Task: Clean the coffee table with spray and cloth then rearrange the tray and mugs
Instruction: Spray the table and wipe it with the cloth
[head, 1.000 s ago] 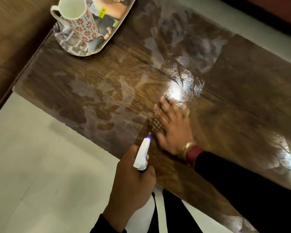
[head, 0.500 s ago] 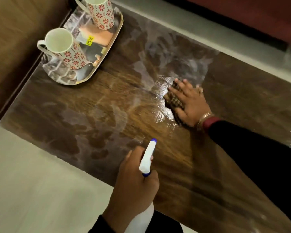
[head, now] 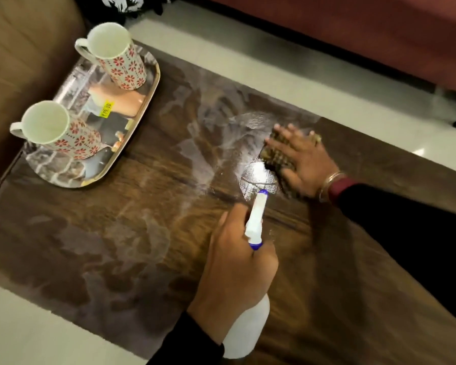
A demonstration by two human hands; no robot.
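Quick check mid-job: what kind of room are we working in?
Probably a home living room: a low wooden coffee table, a tray holding two flowered mugs, and what look like sofas alongside.

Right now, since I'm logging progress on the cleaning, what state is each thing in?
coffee table: streaked with hazy smears
cloth: flat on the table, pressed under the right hand
spray bottle: gripped by the left hand, nozzle toward the cloth
tray: on the table's corner, carrying both mugs
far mug: upright on the tray, looks empty
near mug: upright on the tray, looks empty
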